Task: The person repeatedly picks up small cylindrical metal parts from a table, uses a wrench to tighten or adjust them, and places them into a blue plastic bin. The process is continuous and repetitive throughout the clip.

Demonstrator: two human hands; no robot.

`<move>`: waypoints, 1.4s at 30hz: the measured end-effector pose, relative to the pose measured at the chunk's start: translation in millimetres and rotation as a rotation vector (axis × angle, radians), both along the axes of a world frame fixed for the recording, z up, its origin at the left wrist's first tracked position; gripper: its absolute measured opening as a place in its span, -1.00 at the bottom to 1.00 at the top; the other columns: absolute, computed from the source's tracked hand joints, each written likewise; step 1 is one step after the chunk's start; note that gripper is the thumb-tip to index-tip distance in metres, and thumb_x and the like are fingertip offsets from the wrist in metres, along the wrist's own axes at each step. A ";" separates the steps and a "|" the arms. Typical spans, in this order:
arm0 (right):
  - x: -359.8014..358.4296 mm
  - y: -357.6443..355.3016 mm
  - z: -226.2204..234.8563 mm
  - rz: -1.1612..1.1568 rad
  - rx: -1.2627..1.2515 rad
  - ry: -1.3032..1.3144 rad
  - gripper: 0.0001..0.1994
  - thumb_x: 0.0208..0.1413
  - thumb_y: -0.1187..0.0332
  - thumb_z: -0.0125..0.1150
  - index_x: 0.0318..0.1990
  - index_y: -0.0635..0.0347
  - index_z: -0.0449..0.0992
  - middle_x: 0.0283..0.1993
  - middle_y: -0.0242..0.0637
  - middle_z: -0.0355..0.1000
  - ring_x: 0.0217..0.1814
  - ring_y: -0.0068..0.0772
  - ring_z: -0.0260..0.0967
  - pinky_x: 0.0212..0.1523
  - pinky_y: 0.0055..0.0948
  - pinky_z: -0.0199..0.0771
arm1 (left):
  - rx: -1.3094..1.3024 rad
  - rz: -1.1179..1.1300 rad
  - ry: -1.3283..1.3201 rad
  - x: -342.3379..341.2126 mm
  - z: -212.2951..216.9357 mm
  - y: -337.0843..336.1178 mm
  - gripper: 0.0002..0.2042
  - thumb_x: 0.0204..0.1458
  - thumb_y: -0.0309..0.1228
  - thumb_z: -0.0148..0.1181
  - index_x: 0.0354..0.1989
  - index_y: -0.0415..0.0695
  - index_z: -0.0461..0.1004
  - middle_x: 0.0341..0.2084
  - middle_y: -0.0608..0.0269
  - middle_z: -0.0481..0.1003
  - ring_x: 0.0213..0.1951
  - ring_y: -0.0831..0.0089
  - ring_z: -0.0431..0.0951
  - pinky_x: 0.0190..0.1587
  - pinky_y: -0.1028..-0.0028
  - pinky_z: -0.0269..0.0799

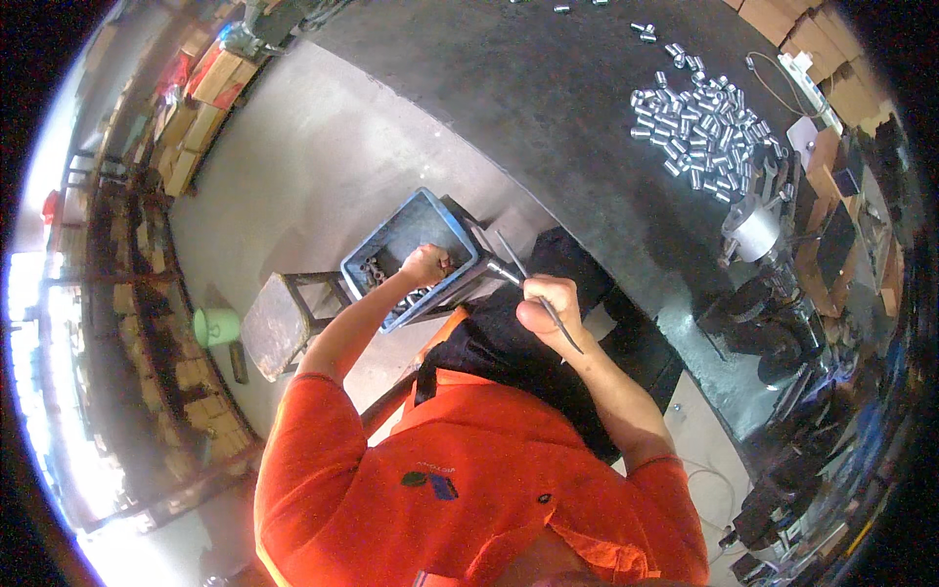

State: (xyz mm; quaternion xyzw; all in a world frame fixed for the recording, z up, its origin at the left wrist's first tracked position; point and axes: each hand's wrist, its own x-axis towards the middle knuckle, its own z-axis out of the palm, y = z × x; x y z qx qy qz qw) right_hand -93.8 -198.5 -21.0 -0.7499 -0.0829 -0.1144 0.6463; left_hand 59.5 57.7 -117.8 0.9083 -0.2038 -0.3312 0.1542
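The left hand (426, 264) was inside the blue bin (411, 227), fingers curled over small dark parts (375, 269). The right hand (551, 301) pinched a thin metal rod (538, 293).

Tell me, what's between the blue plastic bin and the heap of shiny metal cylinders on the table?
In the head view, only bare dark tabletop lies between the blue plastic bin and the heap of shiny metal cylinders.

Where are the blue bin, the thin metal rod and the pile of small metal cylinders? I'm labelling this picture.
blue bin (411, 217): head view, far rim.
thin metal rod (562, 328): head view, shaft below the right hand.
pile of small metal cylinders (706, 132): head view, middle of the pile.
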 end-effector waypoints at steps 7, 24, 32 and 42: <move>-0.5 -0.4 3.0 0.008 0.028 -0.013 -0.76 -0.24 0.42 0.14 -0.68 0.21 0.16 -0.70 -0.28 0.03 -0.69 -0.40 0.03 -0.64 -0.41 0.01 | 0.002 -0.193 -0.266 6.3 0.7 -1.8 -0.68 -0.13 -0.13 0.23 -0.55 -0.20 0.51 -0.63 0.10 0.51 -0.53 0.22 0.56 -0.39 0.29 0.49; -2.8 1.2 6.3 0.017 0.029 -0.003 -0.72 -0.22 0.37 0.17 -0.67 0.22 0.15 -0.70 -0.26 0.04 -0.69 -0.35 0.07 -0.63 -0.37 0.04 | -1.015 0.696 0.584 -16.4 124.0 -35.8 -0.73 -0.02 -0.44 0.25 -0.22 -0.33 0.36 -0.45 0.01 0.49 -0.47 0.18 0.60 -0.29 0.32 0.55; -2.7 -1.0 9.4 0.031 0.052 -0.008 -0.75 -0.23 0.41 0.15 -0.68 0.23 0.15 -0.70 -0.25 0.05 -0.69 -0.36 0.07 -0.63 -0.38 0.03 | -1.144 0.713 0.772 -34.6 125.3 -56.5 -0.79 -0.02 -0.48 0.24 -0.23 -0.23 0.38 -0.51 0.16 0.48 -0.46 0.12 0.60 -0.25 0.19 0.53; -1.1 -1.9 5.0 0.004 0.058 0.014 -0.67 -0.22 0.26 0.18 -0.69 0.23 0.15 -0.69 -0.31 0.02 -0.68 -0.42 0.03 -0.63 -0.39 -0.02 | -1.194 0.785 0.935 -41.5 123.2 -59.5 -0.82 0.04 -0.42 0.13 -0.26 -0.28 0.36 -0.56 0.05 0.48 -0.49 0.11 0.58 -0.16 0.11 0.50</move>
